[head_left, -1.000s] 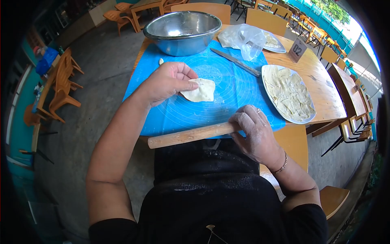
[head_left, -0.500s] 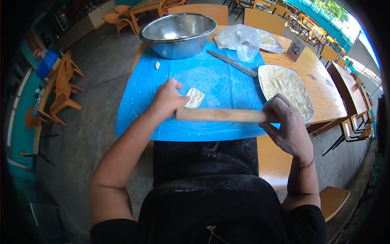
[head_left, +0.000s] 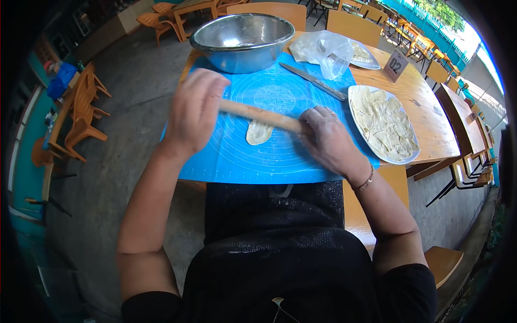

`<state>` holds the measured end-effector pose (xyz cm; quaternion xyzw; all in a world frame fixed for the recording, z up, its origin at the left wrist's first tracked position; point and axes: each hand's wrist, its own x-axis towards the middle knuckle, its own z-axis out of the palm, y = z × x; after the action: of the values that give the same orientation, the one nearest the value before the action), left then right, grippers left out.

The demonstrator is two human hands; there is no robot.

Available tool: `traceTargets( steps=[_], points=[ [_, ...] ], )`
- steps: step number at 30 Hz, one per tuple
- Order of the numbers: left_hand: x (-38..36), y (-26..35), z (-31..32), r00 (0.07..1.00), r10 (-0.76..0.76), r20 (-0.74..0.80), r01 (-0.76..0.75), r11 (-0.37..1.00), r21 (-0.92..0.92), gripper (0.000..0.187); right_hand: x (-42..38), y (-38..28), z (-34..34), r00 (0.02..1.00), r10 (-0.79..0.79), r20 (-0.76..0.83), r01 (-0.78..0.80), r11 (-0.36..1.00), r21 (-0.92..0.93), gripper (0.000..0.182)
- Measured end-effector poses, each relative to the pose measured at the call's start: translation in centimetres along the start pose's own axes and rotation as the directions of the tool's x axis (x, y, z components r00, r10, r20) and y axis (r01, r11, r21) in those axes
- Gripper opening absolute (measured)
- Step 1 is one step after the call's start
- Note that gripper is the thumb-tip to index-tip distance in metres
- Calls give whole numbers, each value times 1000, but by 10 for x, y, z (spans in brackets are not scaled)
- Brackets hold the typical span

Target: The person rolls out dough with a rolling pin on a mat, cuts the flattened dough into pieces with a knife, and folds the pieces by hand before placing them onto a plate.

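Observation:
A wooden rolling pin (head_left: 258, 114) lies slantwise over a small flat piece of dough (head_left: 259, 132) on the blue mat (head_left: 231, 164). My left hand (head_left: 196, 110) is at the pin's left end, slightly blurred, its fingers curled together over that end. Floury, my right hand (head_left: 329, 139) is wrapped round the pin's right end. The pin hides the upper edge of the dough. To the right of my right hand, a plate (head_left: 399, 159) holds several thin, overlapping dough pieces (head_left: 382, 121).
Behind the mat stands a large metal bowl (head_left: 242, 54). A knife (head_left: 312, 81) lies near a clear plastic bag (head_left: 328, 54). Farther back are a second plate (head_left: 371, 64) with dough and a number stand (head_left: 396, 64). Chairs and tables surround this one.
The pin has moved up and left onto the dough and now slants. My left hand has gone from the dough to the pin's left end. My right hand has moved left with the pin.

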<state>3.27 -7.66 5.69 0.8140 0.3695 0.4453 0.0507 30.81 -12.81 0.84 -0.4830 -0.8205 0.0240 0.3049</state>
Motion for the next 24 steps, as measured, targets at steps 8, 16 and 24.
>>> traceTargets(
  steps=[8, 16, 24],
  points=[
    [23, -31, 62, 814, -215, 539, 266, 964, -18, 76, 16, -4, 4, 967, 114, 230, -82, 986, -145, 41],
    [34, -40, 82, 695, -167, 700, -14, 969, 245, 73, 57, 7, 39, 843, 347, 412, -225, 922, -315, 86],
    [25, -42, 79, 614, -305, 727, 160, 951, 264, 74, 47, 1, 42, 889, 293, 351, -192, 936, -295, 89]
  ],
)
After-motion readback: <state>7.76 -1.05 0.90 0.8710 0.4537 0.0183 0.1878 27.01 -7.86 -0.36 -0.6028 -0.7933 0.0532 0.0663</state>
